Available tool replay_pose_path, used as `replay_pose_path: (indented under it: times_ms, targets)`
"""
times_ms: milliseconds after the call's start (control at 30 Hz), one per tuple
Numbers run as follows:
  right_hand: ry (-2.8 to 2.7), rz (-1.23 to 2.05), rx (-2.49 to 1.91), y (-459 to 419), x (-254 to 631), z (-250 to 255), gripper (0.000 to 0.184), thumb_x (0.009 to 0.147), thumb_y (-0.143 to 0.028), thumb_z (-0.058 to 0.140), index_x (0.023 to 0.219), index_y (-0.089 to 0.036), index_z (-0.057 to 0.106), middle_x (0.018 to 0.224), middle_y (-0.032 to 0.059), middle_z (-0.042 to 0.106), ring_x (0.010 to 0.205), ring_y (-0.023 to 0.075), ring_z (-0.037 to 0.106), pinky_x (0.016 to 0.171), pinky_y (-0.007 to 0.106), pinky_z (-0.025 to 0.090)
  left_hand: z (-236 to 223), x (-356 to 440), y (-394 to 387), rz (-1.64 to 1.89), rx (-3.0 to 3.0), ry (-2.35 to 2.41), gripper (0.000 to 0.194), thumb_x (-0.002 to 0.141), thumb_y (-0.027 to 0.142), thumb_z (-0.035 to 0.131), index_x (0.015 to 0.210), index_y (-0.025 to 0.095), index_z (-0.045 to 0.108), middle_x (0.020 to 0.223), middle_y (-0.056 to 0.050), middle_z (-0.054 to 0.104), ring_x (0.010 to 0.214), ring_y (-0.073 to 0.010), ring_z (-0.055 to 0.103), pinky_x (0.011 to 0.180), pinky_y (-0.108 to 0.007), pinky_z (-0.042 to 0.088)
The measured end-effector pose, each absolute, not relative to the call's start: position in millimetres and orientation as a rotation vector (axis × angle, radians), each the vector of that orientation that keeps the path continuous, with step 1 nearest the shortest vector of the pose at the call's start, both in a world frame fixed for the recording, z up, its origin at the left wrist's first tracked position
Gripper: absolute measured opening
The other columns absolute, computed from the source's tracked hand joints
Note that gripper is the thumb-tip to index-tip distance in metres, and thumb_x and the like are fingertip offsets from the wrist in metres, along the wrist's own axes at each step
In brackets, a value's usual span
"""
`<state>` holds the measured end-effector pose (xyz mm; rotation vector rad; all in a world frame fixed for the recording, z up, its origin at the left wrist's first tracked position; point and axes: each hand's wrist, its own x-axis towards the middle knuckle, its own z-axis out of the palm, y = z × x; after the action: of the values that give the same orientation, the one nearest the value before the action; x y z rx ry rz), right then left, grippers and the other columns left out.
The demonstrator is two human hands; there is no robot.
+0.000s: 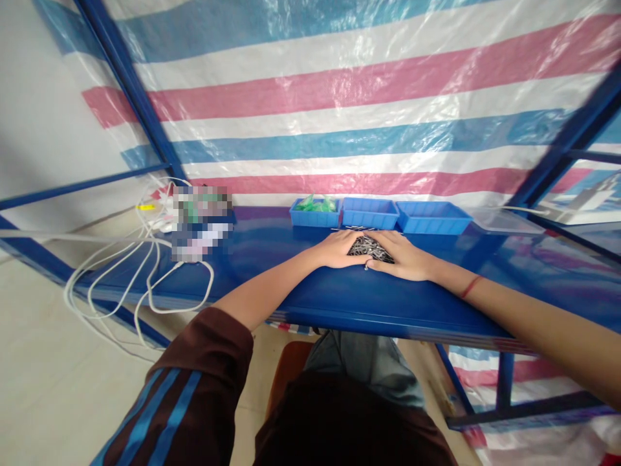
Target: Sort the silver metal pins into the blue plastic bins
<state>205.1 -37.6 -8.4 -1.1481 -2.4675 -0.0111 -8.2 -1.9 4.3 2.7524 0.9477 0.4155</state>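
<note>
Dark-brown, blue-striped fabric top [349,421] at 6 o'clock; left hand [336,249] and right hand [412,257], half-open, cup thin silvery metal pins [369,248], likely stiff, slippery, scoopable from 3 and 9.

Left bin [315,218], middle bin [369,221], right bin [433,224] in a row on surface [320,298], sheet [334,94] behind. Packets [316,205] in left bin. Small-parts pile [370,248] before middle bin. Cables [156,272] far left, flat lid or tray [507,221] right.

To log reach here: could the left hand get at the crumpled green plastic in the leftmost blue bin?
Probably yes: the left hand touches a silvery pile of thin metal pieces, but the blue plastic bin holding the green plastic looks open and unblocked.
</note>
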Motion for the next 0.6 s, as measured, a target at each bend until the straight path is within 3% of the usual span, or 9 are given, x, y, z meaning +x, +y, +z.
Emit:
replay_pose_path:
  times_ms: [333,600]
  targets:
    - [-2.419,-0.074,-1.018,-25,200,-2,0.042,0.092,-0.051,0.040,0.113,-0.016,0.055,0.106,0.0150,0.065,0.098,0.0289,0.060,0.089,0.044,0.045,0,-5,4,0.473,2.720,1.014,0.050,0.096,0.040,0.037,0.139,0.015,0.039,0.136,-0.014,0.049,0.128,-0.0245,0.046,0.107,-0.037,0.034]
    - [-2.268,-0.198,-1.274,-27,194,1,0.036,0.096,-0.047,0.033,0.102,-0.019,0.055,0.095,0.0103,0.067,0.083,0.0259,0.065,0.071,0.034,0.047,-5,-6,8,0.633,2.670,0.949,0.043,0.096,0.033,0.036,0.135,0.017,0.040,0.130,-0.012,0.052,0.124,-0.0237,0.046,0.107,-0.040,0.034]
